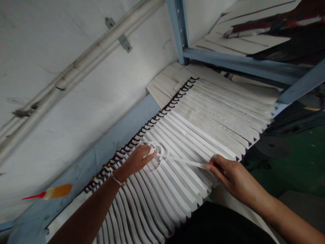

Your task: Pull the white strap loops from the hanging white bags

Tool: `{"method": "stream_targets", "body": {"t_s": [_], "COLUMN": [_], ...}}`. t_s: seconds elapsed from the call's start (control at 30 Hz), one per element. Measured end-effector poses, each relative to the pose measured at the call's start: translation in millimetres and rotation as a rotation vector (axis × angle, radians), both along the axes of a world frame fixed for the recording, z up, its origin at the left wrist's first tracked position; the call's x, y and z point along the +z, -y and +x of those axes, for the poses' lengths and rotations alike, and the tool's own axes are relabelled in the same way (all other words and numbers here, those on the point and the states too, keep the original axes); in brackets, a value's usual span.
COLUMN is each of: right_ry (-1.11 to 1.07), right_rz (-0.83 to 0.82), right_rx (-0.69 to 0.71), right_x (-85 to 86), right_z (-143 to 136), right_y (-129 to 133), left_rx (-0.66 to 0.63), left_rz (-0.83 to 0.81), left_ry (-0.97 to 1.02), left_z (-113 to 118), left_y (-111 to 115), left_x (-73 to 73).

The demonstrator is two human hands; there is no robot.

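White tape (194, 164), one length, lies above overlapping pieces (215, 115), stretched between two hands: right hand (228, 172) pinching it, left hand (137, 159) gripping it beside loose loops. Uneven pulling could tangle the loops or drag pieces askew. Pieces: too many to count. Bottle (58, 191): one.

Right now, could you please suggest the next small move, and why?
Perhaps align the narrow, flat white strip with the long edges of the layered white pieces beneath: it looks straight between the left hand and right hand, yet crosses those edges at an angle.
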State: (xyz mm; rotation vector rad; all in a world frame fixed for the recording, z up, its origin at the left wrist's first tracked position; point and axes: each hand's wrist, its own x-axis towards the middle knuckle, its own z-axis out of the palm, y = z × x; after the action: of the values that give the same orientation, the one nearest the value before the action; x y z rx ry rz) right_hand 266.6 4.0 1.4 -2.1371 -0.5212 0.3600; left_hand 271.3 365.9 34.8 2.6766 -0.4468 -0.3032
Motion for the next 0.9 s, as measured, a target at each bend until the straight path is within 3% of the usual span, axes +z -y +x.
{"method": "stream_targets", "body": {"t_s": [0.1, 0.23, 0.3, 0.37, 0.43, 0.53, 0.6, 0.67, 0.73, 0.83, 0.9], "right_ry": [-0.195, -0.228, -0.177, -0.103, -0.045, -0.019, -0.058, -0.139, -0.238, -0.406, -0.518], "right_rz": [0.004, -0.006, -0.033, -0.084, -0.126, -0.124, -0.093, -0.016, 0.071, 0.146, 0.154], "right_rx": [0.071, 0.221, 0.31, 0.385, 0.422, 0.391, 0.336, 0.278, 0.198, 0.042, -0.099], "right_x": [-1.4, 1.4, 4.0, 8.9, 16.1, 26.4, 28.4, 24.5, 14.8, -5.1, -17.0], "right_z": [-2.7, 1.5, 4.8, 8.4, 13.3, 25.5, 36.1, 45.1, 48.2, 38.6, 26.4], "right_y": [31.9, 53.0, 51.6, 43.7, 33.6, 29.1, 40.8, 63.2, 88.8, 113.3, 114.9], "left_rx": [0.165, 0.46, 0.684, 0.775, 0.597, 0.057, -0.095, -0.07, 0.009, 0.097, 0.157], "left_rz": [-0.108, -0.375, -0.328, -0.122, -0.006, -0.18, -0.223, -0.189, -0.132, -0.081, -0.08], "left_ry": [-0.145, -0.349, -0.18, 0.071, 0.127, -0.216, -0.4, -0.511, -0.529, -0.429, -0.351], "left_z": [7.2, 18.7, 21.6, 20.9, 17.6, 13.4, 15.3, 23.9, 40.0, 73.8, 97.1], "left_y": [-0.5, -11.5, -8.7, 14.3, 58.8, 132.8, 157.4, 152.8, 129.0, 91.9, 79.3], "left_x": [12.1, 48.8, 68.9, 82.9, 87.0, 78.9, 72.4, 69.8, 70.6, 69.3, 62.3]}}
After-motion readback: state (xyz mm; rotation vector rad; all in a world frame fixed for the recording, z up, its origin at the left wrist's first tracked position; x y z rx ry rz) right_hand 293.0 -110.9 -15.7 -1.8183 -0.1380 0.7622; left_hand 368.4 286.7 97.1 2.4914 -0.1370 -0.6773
